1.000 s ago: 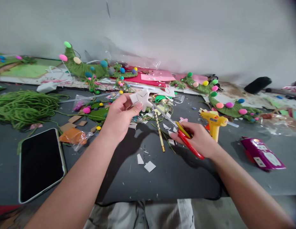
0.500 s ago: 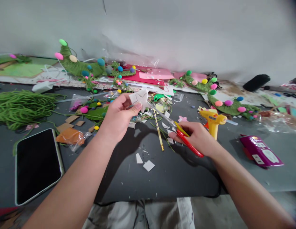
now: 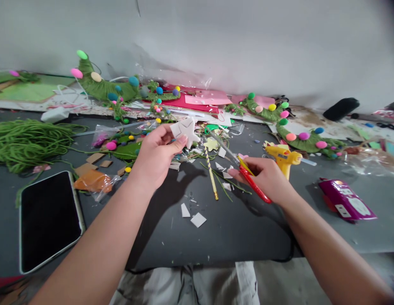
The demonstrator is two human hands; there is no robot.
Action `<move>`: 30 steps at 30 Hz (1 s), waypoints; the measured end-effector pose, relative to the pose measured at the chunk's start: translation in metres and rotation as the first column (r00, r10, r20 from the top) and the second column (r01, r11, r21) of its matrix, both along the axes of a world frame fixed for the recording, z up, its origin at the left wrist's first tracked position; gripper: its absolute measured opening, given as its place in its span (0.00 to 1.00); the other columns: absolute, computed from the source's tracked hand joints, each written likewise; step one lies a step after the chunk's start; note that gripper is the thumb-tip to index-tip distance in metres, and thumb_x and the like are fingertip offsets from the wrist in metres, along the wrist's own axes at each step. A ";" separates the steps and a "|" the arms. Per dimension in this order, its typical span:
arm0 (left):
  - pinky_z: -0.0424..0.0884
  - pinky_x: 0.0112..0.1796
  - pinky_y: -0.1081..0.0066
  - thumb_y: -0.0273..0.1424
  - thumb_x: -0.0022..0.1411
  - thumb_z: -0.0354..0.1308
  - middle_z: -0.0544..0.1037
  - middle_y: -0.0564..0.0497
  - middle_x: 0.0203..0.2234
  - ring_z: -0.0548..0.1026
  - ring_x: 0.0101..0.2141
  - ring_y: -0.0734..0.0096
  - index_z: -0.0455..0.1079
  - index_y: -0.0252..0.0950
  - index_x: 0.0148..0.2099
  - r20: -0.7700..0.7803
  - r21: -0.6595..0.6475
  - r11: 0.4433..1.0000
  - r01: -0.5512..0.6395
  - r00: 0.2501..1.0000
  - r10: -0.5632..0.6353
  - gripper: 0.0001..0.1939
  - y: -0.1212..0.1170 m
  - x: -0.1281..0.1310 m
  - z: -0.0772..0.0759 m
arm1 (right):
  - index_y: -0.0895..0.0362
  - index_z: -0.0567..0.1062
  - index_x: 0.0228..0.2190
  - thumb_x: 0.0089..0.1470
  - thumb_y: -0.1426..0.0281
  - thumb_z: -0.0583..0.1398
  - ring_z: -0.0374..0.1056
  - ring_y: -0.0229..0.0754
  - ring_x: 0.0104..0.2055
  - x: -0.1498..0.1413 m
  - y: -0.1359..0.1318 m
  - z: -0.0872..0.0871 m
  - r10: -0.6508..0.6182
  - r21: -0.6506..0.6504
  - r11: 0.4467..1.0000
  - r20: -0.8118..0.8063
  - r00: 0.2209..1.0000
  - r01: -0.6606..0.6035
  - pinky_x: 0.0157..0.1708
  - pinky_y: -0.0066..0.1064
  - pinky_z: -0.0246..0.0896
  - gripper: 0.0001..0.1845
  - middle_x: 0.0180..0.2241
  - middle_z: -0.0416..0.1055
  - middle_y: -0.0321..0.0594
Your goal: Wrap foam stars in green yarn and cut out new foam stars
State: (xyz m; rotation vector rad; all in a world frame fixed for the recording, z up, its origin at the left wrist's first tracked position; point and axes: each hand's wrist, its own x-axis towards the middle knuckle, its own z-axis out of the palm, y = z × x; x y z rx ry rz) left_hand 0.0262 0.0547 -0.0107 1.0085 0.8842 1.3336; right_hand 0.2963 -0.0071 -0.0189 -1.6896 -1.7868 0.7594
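Observation:
My left hand (image 3: 155, 154) pinches a white foam or card piece (image 3: 187, 129) between thumb and fingers; a star outline is drawn on it and part of its edge is cut to that shape. In my right hand (image 3: 263, 178) are scissors (image 3: 252, 182) with red and yellow handles, their blades pointing up and left, apart from the white piece. Below the hands lie a patterned yellow pencil (image 3: 212, 176) and white offcuts (image 3: 198, 220). A pale yellow star (image 3: 211, 144) rests among scraps behind the pencil.
A yellow glue gun (image 3: 284, 159) stands beyond my right hand, with a purple packet (image 3: 347, 200) farther right. To the left are a tablet (image 3: 51, 222), green yarn (image 3: 28, 142) and an orange bag (image 3: 93, 181). Green wrapped crescents (image 3: 104, 89) with pompoms line the back.
The scissors have drawn away from the white piece, a little to the right. My left hand has shifted slightly left, and the piece is turned a bit, showing more of its cut star edge.

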 end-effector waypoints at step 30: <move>0.81 0.40 0.61 0.24 0.49 0.78 0.85 0.46 0.41 0.83 0.38 0.61 0.79 0.35 0.46 -0.027 -0.243 0.935 0.258 0.962 -0.273 0.21 -0.023 0.038 -0.015 | 0.51 0.65 0.30 0.52 0.67 0.72 0.79 0.47 0.41 -0.010 0.008 -0.012 -0.066 0.021 0.995 -0.556 0.829 0.093 0.43 0.40 0.71 0.19 0.38 0.83 0.38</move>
